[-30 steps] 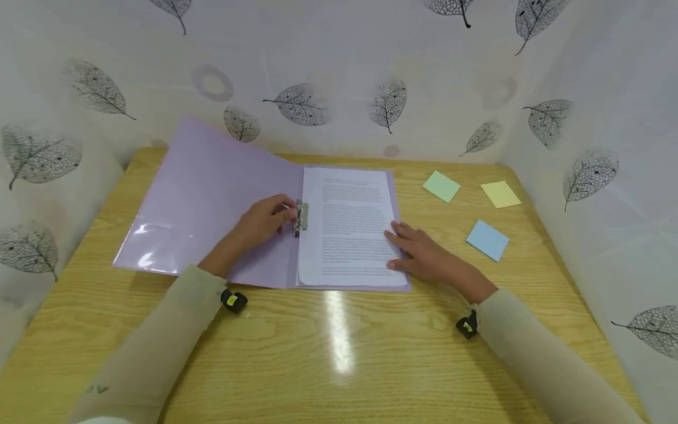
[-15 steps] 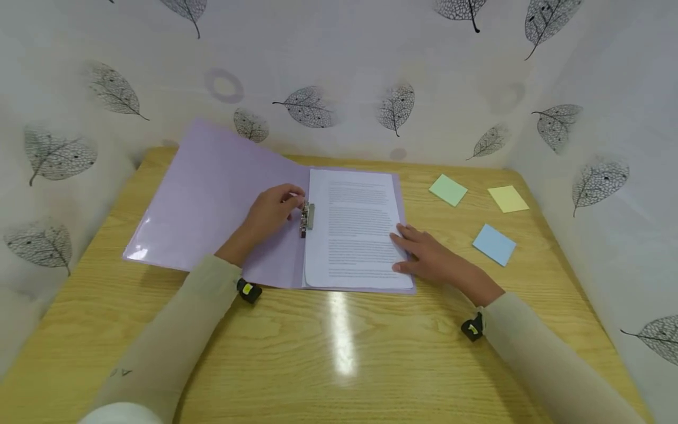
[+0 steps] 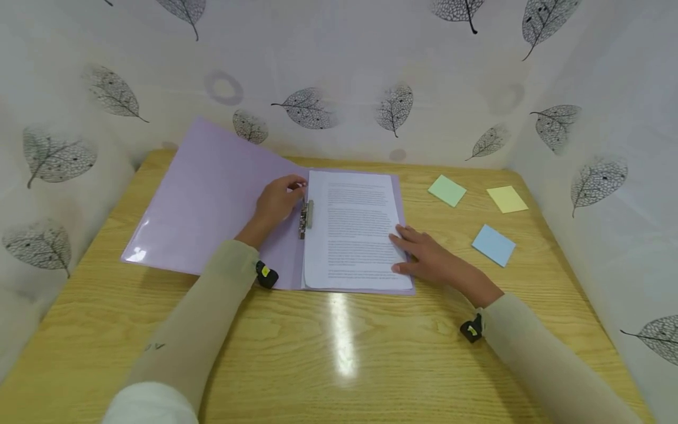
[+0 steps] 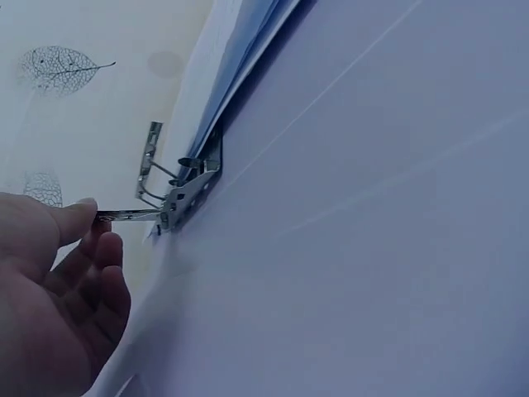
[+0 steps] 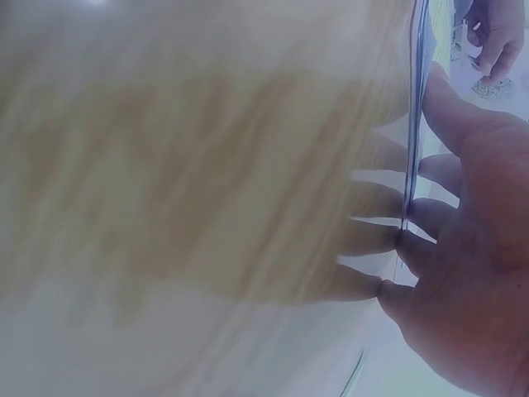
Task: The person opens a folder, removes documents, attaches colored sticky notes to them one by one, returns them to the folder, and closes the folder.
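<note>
A purple folder point(image 3: 212, 206) lies open on the wooden table, its cover to the left. Printed sheets point(image 3: 355, 235) are stacked on its right side, beside a metal lever clip point(image 4: 186, 186) at the spine. My left hand point(image 3: 278, 200) is at the far end of this clip. In the left wrist view, its thumb and fingers pinch the clip's thin lever point(image 4: 128, 215), which sticks out from the base; a second metal bar stands raised behind it. With fingers spread and fairly straight, my right hand point(image 3: 424, 253) rests on the right edge of the sheets and folder.
Three sticky-note pads lie right of the folder: green point(image 3: 447, 190), yellow point(image 3: 507, 199) and blue point(image 3: 494, 244). A leaf-patterned curtain point(image 3: 344, 76) hangs behind the table point(image 3: 296, 347) and at its sides.
My left hand has moved away from me along the spine, pulling the clip's lever toward the far end. The right hand keeps its place on the sheets. The head view has shifted slightly.
</note>
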A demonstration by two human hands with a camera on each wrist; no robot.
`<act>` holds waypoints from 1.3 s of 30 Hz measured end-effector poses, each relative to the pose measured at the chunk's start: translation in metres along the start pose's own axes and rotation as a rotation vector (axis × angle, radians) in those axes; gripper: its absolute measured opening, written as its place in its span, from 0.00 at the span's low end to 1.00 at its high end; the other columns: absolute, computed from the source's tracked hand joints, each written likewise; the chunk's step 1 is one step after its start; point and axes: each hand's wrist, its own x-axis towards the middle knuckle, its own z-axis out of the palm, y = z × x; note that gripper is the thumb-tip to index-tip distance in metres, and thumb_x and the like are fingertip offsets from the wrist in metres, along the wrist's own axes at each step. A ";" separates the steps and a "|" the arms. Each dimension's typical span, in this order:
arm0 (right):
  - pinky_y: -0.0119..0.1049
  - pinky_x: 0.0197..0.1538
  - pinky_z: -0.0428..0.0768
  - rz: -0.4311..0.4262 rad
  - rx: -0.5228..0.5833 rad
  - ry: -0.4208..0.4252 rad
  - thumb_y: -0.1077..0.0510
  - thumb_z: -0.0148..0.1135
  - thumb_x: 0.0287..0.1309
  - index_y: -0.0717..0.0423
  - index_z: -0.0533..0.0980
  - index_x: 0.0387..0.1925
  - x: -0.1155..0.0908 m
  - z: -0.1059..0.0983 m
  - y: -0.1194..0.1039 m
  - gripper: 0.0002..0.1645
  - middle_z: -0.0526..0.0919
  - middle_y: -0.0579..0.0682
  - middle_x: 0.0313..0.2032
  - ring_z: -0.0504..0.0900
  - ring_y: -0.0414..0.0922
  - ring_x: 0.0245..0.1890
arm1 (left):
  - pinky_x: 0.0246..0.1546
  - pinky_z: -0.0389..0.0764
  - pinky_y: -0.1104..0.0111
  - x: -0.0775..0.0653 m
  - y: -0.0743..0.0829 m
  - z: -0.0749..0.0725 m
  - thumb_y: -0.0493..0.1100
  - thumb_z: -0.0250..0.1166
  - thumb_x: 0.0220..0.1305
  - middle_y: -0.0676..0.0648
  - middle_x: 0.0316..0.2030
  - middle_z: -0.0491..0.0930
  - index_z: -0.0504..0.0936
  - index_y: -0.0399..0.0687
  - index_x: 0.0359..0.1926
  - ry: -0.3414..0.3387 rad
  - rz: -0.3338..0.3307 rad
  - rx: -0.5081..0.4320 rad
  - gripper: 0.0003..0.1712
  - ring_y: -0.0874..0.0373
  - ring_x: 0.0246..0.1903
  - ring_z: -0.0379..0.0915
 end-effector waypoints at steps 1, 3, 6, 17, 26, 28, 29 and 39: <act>0.67 0.74 0.48 -0.002 0.000 0.001 0.48 0.63 0.68 0.65 0.56 0.76 0.000 0.000 0.001 0.46 0.47 0.67 0.77 0.45 0.68 0.77 | 0.40 0.75 0.62 0.002 -0.001 0.002 0.49 0.55 0.77 0.45 0.56 0.79 0.77 0.53 0.65 0.003 -0.001 -0.012 0.20 0.51 0.44 0.74; 0.67 0.74 0.48 -0.003 0.006 0.003 0.48 0.63 0.68 0.64 0.55 0.76 0.000 0.001 0.001 0.46 0.47 0.67 0.77 0.45 0.67 0.77 | 0.39 0.76 0.62 0.006 -0.002 0.004 0.47 0.56 0.76 0.45 0.54 0.80 0.77 0.53 0.65 0.010 -0.002 -0.032 0.20 0.51 0.43 0.74; 0.67 0.74 0.48 -0.007 0.006 0.010 0.48 0.64 0.67 0.65 0.56 0.76 0.000 0.002 0.002 0.46 0.47 0.67 0.77 0.45 0.68 0.77 | 0.42 0.75 0.60 0.011 -0.006 0.008 0.46 0.57 0.75 0.44 0.52 0.81 0.78 0.52 0.64 0.021 0.000 -0.039 0.20 0.50 0.43 0.74; 0.67 0.75 0.45 0.012 0.014 -0.003 0.49 0.64 0.67 0.63 0.54 0.76 0.000 0.002 0.002 0.47 0.46 0.65 0.78 0.44 0.66 0.78 | 0.53 0.74 0.53 0.021 -0.011 0.013 0.49 0.57 0.74 0.47 0.53 0.82 0.79 0.55 0.64 -0.032 -0.034 0.071 0.21 0.50 0.50 0.76; 0.66 0.75 0.45 0.011 0.021 -0.003 0.49 0.65 0.67 0.63 0.55 0.76 -0.002 0.001 0.001 0.47 0.46 0.65 0.78 0.44 0.67 0.78 | 0.57 0.75 0.53 0.012 -0.008 0.008 0.47 0.56 0.76 0.42 0.58 0.79 0.75 0.50 0.67 -0.029 -0.025 -0.026 0.22 0.46 0.53 0.76; 0.67 0.75 0.45 0.016 0.021 -0.006 0.49 0.65 0.67 0.63 0.55 0.76 -0.003 0.001 0.001 0.47 0.46 0.65 0.78 0.43 0.66 0.78 | 0.54 0.78 0.55 0.007 -0.008 0.007 0.45 0.55 0.77 0.41 0.60 0.78 0.74 0.48 0.68 -0.032 -0.022 -0.058 0.23 0.47 0.52 0.77; 0.67 0.75 0.45 0.018 0.021 -0.007 0.49 0.65 0.67 0.62 0.55 0.77 -0.003 0.001 0.001 0.47 0.46 0.65 0.78 0.43 0.66 0.78 | 0.52 0.80 0.57 0.004 -0.009 0.006 0.45 0.55 0.77 0.41 0.60 0.77 0.73 0.48 0.68 -0.031 -0.018 -0.072 0.23 0.47 0.50 0.78; 0.66 0.75 0.47 -0.004 0.014 0.007 0.48 0.64 0.68 0.63 0.55 0.76 -0.002 0.002 0.003 0.46 0.47 0.66 0.78 0.45 0.66 0.78 | 0.37 0.81 0.64 -0.065 -0.002 -0.013 0.45 0.56 0.77 0.43 0.54 0.80 0.73 0.49 0.69 -0.085 0.030 -0.120 0.23 0.52 0.35 0.79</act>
